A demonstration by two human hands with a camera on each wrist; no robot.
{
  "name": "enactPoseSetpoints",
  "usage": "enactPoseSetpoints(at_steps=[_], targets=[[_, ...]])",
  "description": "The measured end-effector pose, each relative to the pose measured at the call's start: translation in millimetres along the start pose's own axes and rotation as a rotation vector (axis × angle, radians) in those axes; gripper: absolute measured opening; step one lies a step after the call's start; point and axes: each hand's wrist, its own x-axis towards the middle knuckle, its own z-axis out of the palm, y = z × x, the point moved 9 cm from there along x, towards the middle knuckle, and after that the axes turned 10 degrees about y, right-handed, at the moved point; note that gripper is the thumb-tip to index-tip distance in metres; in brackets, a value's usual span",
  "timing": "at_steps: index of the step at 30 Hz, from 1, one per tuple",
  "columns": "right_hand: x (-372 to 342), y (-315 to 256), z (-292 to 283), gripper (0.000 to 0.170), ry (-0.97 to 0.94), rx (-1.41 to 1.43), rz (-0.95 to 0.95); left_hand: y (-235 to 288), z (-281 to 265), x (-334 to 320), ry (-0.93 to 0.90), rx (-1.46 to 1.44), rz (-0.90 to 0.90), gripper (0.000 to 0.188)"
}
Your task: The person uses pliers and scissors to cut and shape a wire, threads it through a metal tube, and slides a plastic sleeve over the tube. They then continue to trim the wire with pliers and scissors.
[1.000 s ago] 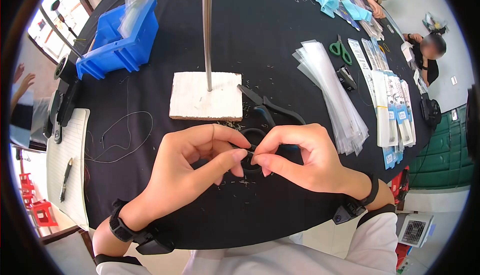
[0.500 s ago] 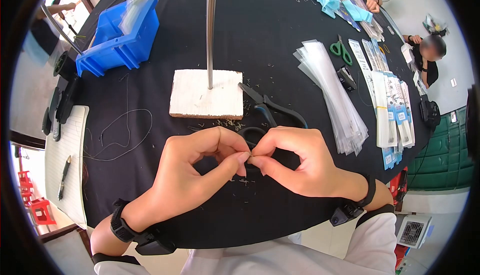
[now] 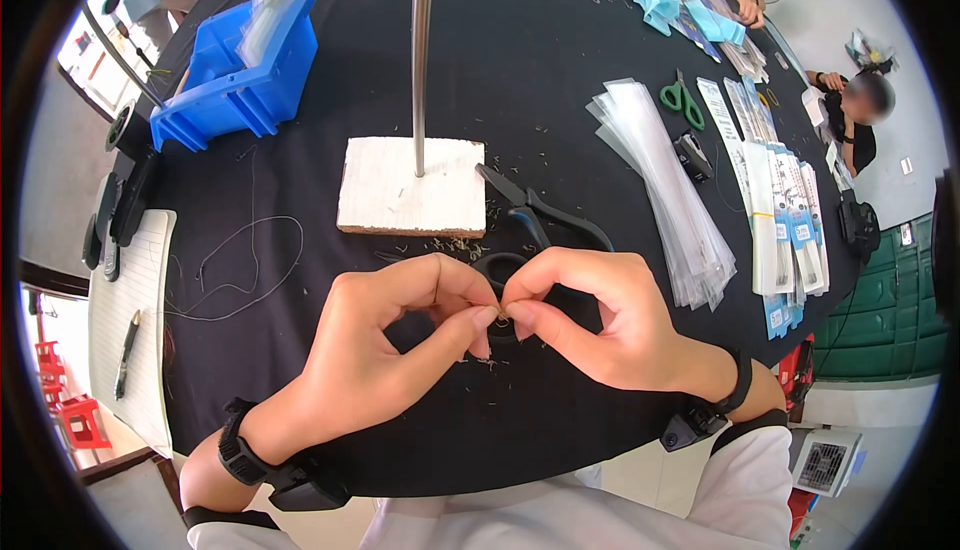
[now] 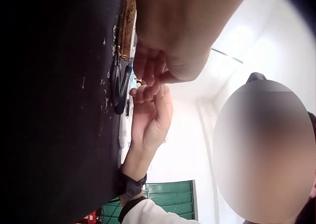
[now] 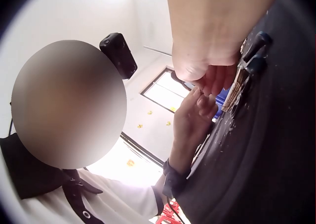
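In the head view my left hand [image 3: 400, 325] and right hand [image 3: 600, 320] meet fingertip to fingertip over the black cloth. Between them, thumbs and forefingers pinch a tiny, thin, curved gold-coloured piece [image 3: 503, 320]; it looks like a fish hook, mostly covered by the fingertips. Black scissor handles [image 3: 503, 268] show under the hands. Just beyond lie pliers [image 3: 545, 215] with dark, blue-edged grips, their nose at a white board [image 3: 390, 195]. Both wrist views show the left hand [image 5: 195, 117] and right hand [image 4: 150, 117] touching at the fingers.
A metal rod [image 3: 421, 60] rises from the board, small clippings scattered around it. At left are a blue bin [image 3: 240, 80], a loop of thin line [image 3: 300, 250] and a notebook [image 3: 120, 300] with a pen. Clear sleeves [image 3: 670, 200], green scissors [image 3: 683, 105] and packets [image 3: 790, 220] lie right.
Both hands keep pinching at the same spot; the fingertips have come closer together and the gold-coloured curve now shows beneath them. A person in the background at upper left has moved.
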Motion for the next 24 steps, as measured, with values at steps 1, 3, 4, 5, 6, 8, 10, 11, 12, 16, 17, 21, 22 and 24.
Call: enactPoseSetpoints(at_steps=[1, 3, 4, 5, 6, 8, 10, 11, 12, 16, 17, 21, 22, 24], targets=[[0, 1, 0, 0.004, 0.007, 0.000, 0.013, 0, 0, 0, -0.002, 0.000, -0.004, 0.006], [1, 1, -1, 0.006, 0.020, -0.002, 0.038, -2, 0, 0, -0.006, 0.000, -0.013, 0.006], [2, 2, -3, 0.005, 0.049, -0.005, 0.035, -2, -1, 0, 0.002, 0.009, -0.025, 0.005], [3, 5, -6, 0.005, 0.078, -0.008, 0.030, -2, -1, 0, 0.009, 0.017, -0.036, 0.006], [3, 7, -9, 0.005, 0.106, -0.012, 0.026, -3, -2, 0, 0.016, 0.026, -0.047, 0.006], [7, 3, -19, 0.007, 0.173, -0.236, -0.103, -5, -8, 1, 0.070, 0.002, -0.059, 0.006], [6, 0, -14, 0.013, 0.101, -0.440, -0.078, -5, -15, 3, 0.128, -0.020, -0.061, 0.007], [4, -6, -10, 0.016, 0.116, -0.530, -0.140, -4, -18, 4, 0.156, -0.029, -0.057, 0.007], [1, -11, -3, 0.019, 0.133, -0.619, -0.200, -4, -21, 5, 0.182, -0.037, -0.054, 0.007], [-3, -2, 19, 0.021, -0.042, -0.918, -0.214, 4, -24, 5, 0.205, -0.033, -0.002, 0.007], [-2, -4, 16, 0.023, -0.022, -0.896, -0.222, 6, -26, 5, 0.216, -0.035, 0.012, 0.007], [-4, 19, -5, 0.017, -0.130, -0.491, 0.310, 15, -33, 3, 0.253, -0.067, 0.050, 0.007], [-6, 23, -8, 0.018, -0.134, -0.379, 0.368, 16, -34, 4, 0.256, -0.079, 0.055, 0.007], [-10, 29, -9, 0.022, -0.139, -0.154, 0.482, 16, -37, 4, 0.275, -0.149, 0.041, 0.008]])
